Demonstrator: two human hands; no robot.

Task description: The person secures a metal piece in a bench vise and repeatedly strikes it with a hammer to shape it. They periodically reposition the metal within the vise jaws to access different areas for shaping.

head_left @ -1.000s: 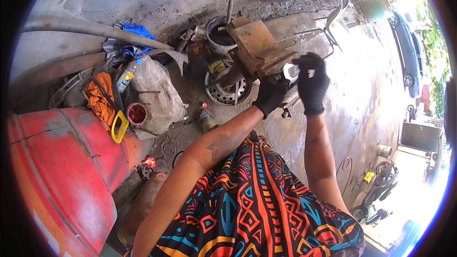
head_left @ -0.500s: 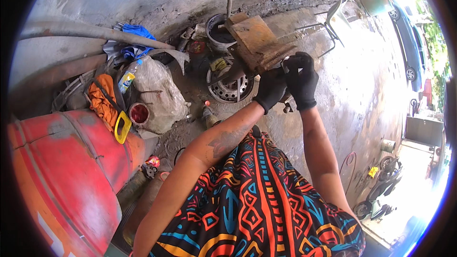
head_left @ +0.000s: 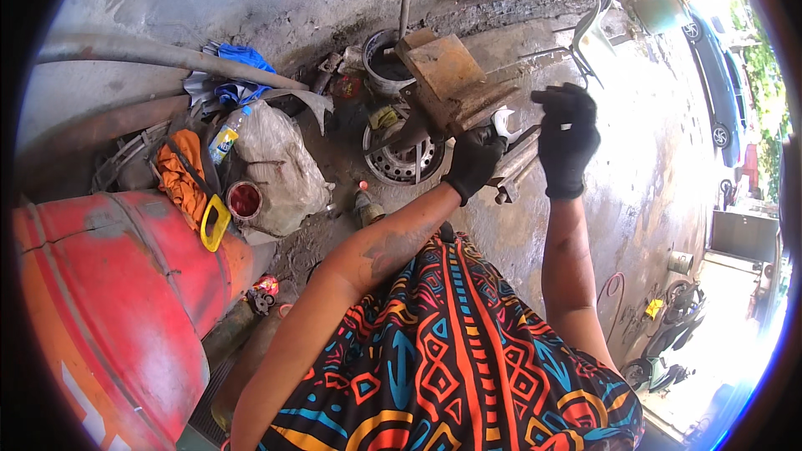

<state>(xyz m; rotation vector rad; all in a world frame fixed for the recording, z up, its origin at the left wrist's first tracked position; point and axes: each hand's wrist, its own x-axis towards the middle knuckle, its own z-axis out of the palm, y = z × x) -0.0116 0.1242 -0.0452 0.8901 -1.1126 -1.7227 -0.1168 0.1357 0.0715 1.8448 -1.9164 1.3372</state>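
A rusty bench vise point(head_left: 476, 108) stands in front of me, with a flat rusty plate point(head_left: 449, 68) on top. My left hand point(head_left: 476, 163), in a black glove, is closed beside the vise jaws. Out of its fingers rises a pale metal piece with a U-shaped end point(head_left: 503, 123), like an open-ended wrench head; its lower part is hidden. To the right, apart from the vise, my black-gloved right hand point(head_left: 568, 140) is raised with fingers curled. A small white spot shows between those fingers; what it belongs to is unclear. The vise's screw end point(head_left: 502, 197) projects toward me.
A wheel rim point(head_left: 405, 154) and a bucket point(head_left: 386, 63) with a shovel point(head_left: 404, 0) stand behind the vise. On the left are a red drum point(head_left: 125, 284), a yellow-handled saw point(head_left: 215, 224), orange cloth point(head_left: 180, 175) and a filled sack point(head_left: 280, 167). A chair point(head_left: 591, 29) stands far right.
My right hand has moved right, away from the left hand and the vise. The pale U-shaped metal end now shows between them. My left hand has stayed nearly in place.
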